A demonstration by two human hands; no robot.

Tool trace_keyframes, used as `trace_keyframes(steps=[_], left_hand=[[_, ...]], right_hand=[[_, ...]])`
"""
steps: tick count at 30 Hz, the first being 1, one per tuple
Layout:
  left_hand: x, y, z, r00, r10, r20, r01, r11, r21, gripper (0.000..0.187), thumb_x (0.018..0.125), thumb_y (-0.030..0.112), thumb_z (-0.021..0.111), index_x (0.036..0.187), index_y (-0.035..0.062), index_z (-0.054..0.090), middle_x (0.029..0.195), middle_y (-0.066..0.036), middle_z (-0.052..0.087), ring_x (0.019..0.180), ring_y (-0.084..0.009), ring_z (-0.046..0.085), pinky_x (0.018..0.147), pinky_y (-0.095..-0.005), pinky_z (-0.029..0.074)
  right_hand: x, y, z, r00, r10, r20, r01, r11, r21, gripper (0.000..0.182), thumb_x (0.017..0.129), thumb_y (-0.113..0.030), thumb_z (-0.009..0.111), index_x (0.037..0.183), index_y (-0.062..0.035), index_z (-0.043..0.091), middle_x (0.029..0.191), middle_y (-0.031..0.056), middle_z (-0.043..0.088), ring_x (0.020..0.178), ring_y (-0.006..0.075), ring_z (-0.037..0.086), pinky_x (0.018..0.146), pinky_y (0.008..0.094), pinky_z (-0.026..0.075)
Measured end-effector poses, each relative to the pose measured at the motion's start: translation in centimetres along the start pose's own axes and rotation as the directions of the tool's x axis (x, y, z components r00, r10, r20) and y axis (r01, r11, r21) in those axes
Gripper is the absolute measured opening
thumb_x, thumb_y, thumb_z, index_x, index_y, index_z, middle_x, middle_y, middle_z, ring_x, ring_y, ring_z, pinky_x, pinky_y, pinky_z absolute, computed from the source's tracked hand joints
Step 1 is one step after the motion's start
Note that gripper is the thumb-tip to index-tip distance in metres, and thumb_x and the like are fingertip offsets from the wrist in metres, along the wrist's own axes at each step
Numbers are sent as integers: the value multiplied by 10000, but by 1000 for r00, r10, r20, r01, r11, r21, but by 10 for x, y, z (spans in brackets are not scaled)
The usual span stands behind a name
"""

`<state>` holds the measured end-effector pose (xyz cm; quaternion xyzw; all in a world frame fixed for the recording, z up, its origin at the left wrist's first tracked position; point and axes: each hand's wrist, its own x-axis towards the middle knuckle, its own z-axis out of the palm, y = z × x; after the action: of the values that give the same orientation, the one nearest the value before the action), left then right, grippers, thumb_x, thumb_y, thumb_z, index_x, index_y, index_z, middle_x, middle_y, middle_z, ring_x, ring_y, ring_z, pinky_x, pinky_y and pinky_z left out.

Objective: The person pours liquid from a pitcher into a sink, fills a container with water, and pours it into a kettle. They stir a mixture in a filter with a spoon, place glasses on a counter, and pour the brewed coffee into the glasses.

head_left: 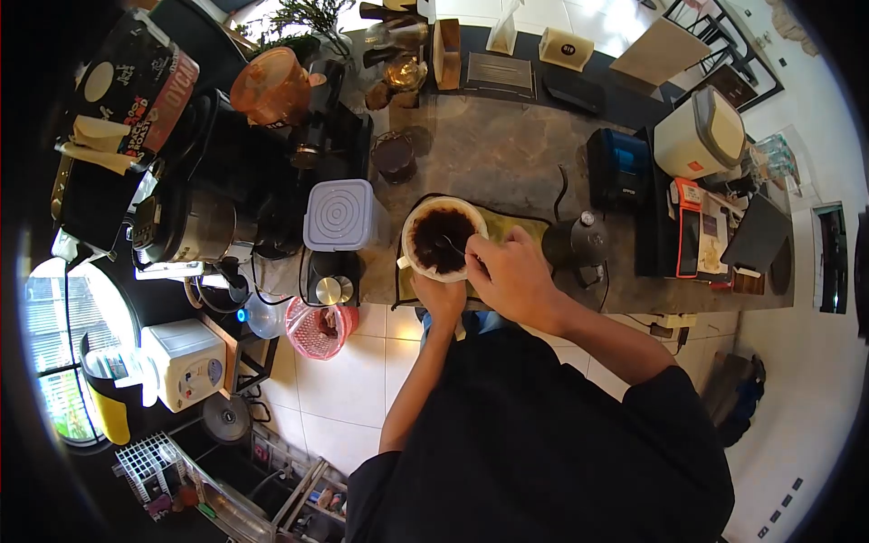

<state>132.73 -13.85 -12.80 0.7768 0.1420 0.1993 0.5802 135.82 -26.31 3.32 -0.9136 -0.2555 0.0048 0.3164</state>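
Note:
A white coffee dripper (412,262) with a paper filter stands at the near edge of the counter, full of dark wet coffee grounds (442,237). My left hand (441,297) grips its near side from below, the fingertips hidden under the rim. Over the right part of the rim, my right hand (509,276) pinches a thin spoon (455,244) whose tip reaches into the coffee. Under the dripper lies a greenish cloth mat (511,233) with a dark border. A black gooseneck kettle (577,242) is just right of my right hand.
Left of the dripper sit a lidded grey canister (339,214) and a dark glass jar (394,157). An espresso machine (204,222) fills the left side. A blue-black box (618,167) and a white bin (699,134) stand right. A pink basket (321,328) is on the floor.

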Motion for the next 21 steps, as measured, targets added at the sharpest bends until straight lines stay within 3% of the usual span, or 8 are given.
trace_keyframes(steps=[4, 11, 16, 21], left_hand=[[0, 16, -1, 998, 49, -45, -52, 997, -64, 310, 771, 197, 760, 981, -12, 670, 934, -174, 719, 902, -367, 694, 767, -426, 518], [1, 19, -2, 997, 66, -32, -70, 988, -139, 314, 752, 183, 779, 968, -15, 667, 911, -157, 711, 868, -337, 688, 771, -415, 512], [-3, -5, -2, 999, -34, 27, 38, 990, -137, 437, 756, 146, 788, 1114, -33, 612, 1063, -144, 672, 995, -270, 649, 877, -372, 490], [-5, -20, 1, 999, -12, 33, 16, 992, -129, 500, 760, 140, 795, 1172, -41, 578, 1130, -157, 648, 1062, -270, 625, 933, -368, 467]], right_hand=[[-8, -3, 8, 997, 57, -55, -50, 992, 117, 71, 872, -117, 594, 823, -87, 552, 574, 121, 587, 536, 337, 508, 709, 388, 377], [-15, -8, 2, 991, 128, -35, -118, 974, 193, 40, 878, -107, 615, 851, -84, 594, 616, 89, 619, 552, 302, 478, 737, 364, 366], [-17, -8, 1, 988, 114, -101, -87, 966, 242, 24, 880, -106, 623, 867, -94, 607, 605, 60, 612, 535, 253, 468, 734, 341, 328], [-18, -1, 0, 978, 185, -96, -140, 923, 357, 23, 890, -113, 626, 874, -96, 623, 605, 45, 611, 529, 219, 463, 756, 337, 320]])
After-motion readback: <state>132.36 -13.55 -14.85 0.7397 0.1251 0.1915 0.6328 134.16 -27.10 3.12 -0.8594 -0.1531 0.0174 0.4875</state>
